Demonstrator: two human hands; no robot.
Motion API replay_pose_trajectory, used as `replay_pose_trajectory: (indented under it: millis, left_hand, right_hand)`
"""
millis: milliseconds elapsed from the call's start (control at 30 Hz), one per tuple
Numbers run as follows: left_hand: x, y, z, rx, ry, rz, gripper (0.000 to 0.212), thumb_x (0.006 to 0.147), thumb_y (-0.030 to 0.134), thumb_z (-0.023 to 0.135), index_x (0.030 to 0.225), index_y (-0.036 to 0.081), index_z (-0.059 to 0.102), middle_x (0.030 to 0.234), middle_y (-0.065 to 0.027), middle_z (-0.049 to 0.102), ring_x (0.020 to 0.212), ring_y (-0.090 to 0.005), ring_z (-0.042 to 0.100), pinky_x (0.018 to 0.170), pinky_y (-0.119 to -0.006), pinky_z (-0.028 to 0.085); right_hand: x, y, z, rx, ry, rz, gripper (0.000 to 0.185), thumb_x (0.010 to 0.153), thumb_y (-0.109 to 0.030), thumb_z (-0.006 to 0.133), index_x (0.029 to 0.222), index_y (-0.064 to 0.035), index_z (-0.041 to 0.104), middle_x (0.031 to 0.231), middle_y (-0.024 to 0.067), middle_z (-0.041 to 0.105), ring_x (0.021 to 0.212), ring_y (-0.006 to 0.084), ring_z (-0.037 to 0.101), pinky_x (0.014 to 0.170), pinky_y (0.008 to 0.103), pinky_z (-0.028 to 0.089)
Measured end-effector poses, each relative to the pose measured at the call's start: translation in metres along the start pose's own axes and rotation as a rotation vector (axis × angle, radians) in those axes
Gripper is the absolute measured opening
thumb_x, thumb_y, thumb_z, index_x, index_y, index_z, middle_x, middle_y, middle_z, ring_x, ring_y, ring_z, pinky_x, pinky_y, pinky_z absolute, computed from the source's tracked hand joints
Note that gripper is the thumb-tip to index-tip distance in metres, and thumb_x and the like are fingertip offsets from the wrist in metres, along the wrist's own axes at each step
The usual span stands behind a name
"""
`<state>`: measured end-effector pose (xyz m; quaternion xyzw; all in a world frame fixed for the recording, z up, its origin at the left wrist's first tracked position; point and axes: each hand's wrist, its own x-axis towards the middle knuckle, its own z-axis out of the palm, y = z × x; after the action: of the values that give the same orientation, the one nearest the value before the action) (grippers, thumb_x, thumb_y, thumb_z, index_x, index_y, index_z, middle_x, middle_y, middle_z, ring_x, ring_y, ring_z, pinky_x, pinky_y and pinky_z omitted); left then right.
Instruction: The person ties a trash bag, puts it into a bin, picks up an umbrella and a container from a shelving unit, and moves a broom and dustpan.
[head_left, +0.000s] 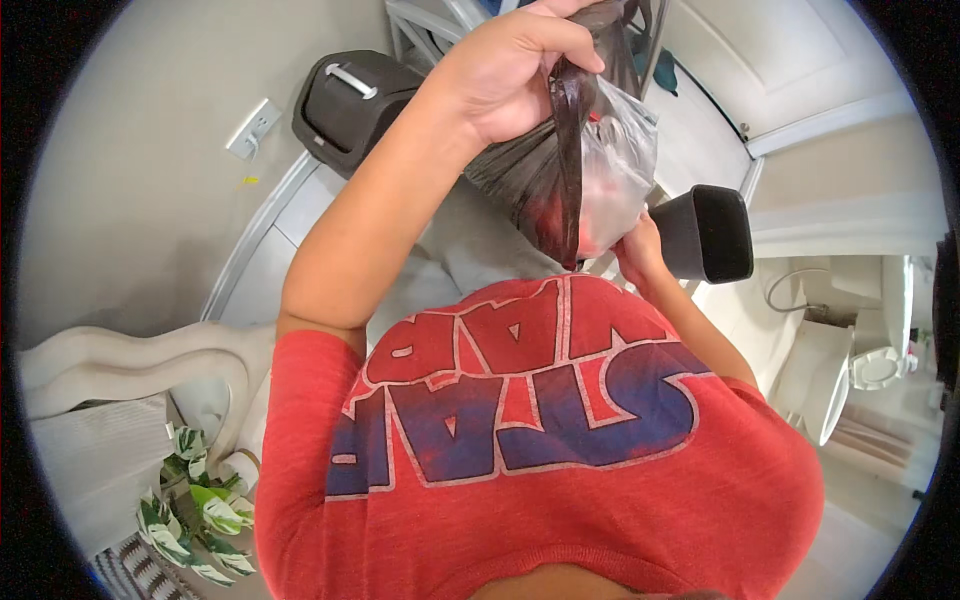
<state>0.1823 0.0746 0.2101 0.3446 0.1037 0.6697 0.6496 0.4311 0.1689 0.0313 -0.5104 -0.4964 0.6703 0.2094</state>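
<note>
My left hand (517, 71) is raised at the top of the view, gripping the gathered black plastic part (566, 112) of a bag bundle. Beside that black film bulges a translucent plastic bag (619, 165) with red and pale contents that I cannot make out. Low on the bundle's right side, my right hand (640, 251) holds the translucent bag near its bottom; most of its fingers are hidden behind the plastic. Just right of this hand is a small black bin (697, 232), its dark opening facing right in the view.
A black lidded container (352, 105) with a white handle stands by the wall, near an outlet (253, 129). A white door (787, 60) is at upper right, a toilet (817, 382) at right. Left are curved white furniture (135, 360) and a variegated plant (202, 502).
</note>
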Motion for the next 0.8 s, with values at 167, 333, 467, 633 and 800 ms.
replay_pose_trajectory:
  millis: [167, 333, 467, 633, 800]
  left_hand:
    - [-0.052, 0.033, 0.007, 0.154, 0.237, 0.152, 0.067, 0.065, -0.01, 0.043, 0.129, -0.002, 0.024, 0.109, -0.0131, 0.049, 0.08, -0.0183, 0.057, 0.068, -0.03, 0.05]
    - [-0.101, 0.078, 0.014, 0.318, 0.298, 0.365, 0.062, 0.065, -0.01, 0.041, 0.125, -0.005, 0.031, 0.109, -0.0134, 0.05, 0.085, -0.018, 0.055, 0.076, -0.027, 0.047]
    - [-0.109, 0.101, 0.001, 0.487, 0.31, 0.228, 0.056, 0.065, -0.009, 0.041, 0.121, -0.005, 0.036, 0.104, -0.0116, 0.053, 0.071, -0.0124, 0.054, 0.064, -0.021, 0.047]
    - [-0.09, 0.088, 0.025, 0.427, 0.343, 0.132, 0.051, 0.068, -0.008, 0.042, 0.119, -0.006, 0.038, 0.104, -0.0125, 0.054, 0.074, -0.0133, 0.056, 0.063, -0.023, 0.049]
    - [-0.004, 0.053, 0.044, 0.537, 0.001, 0.073, 0.044, 0.074, -0.004, 0.045, 0.118, -0.005, 0.039, 0.097, -0.0111, 0.055, 0.072, -0.0118, 0.056, 0.055, -0.023, 0.049]
  right_hand:
    - [-0.015, -0.057, 0.003, -0.891, 0.206, -0.67, 0.021, 0.081, -0.012, 0.045, 0.091, -0.0028, 0.06, 0.064, 0.0086, 0.057, 0.056, 0.013, 0.048, 0.054, 0.0289, 0.041]
    - [-0.063, -0.163, 0.02, -0.893, 0.469, -0.997, 0.019, 0.084, -0.016, 0.051, 0.09, -0.0009, 0.062, 0.075, 0.0103, 0.063, 0.065, 0.0109, 0.053, 0.064, 0.0246, 0.043]
    - [-0.057, -0.197, 0.011, -1.006, 0.447, -1.009, 0.027, 0.084, -0.025, 0.054, 0.093, -0.0011, 0.062, 0.07, 0.0077, 0.061, 0.061, 0.0099, 0.05, 0.061, 0.0235, 0.041]
    - [-0.087, -0.241, 0.003, -0.733, 0.547, -0.809, 0.026, 0.08, -0.026, 0.057, 0.092, -0.0035, 0.064, 0.062, -0.002, 0.049, 0.055, 0.0065, 0.037, 0.051, 0.0201, 0.031]
    - [-0.071, -0.289, -0.117, -0.295, 0.374, -0.852, 0.036, 0.085, -0.024, 0.049, 0.114, -0.0023, 0.051, 0.099, 0.0039, 0.055, 0.089, 0.0128, 0.047, 0.08, 0.0241, 0.035]
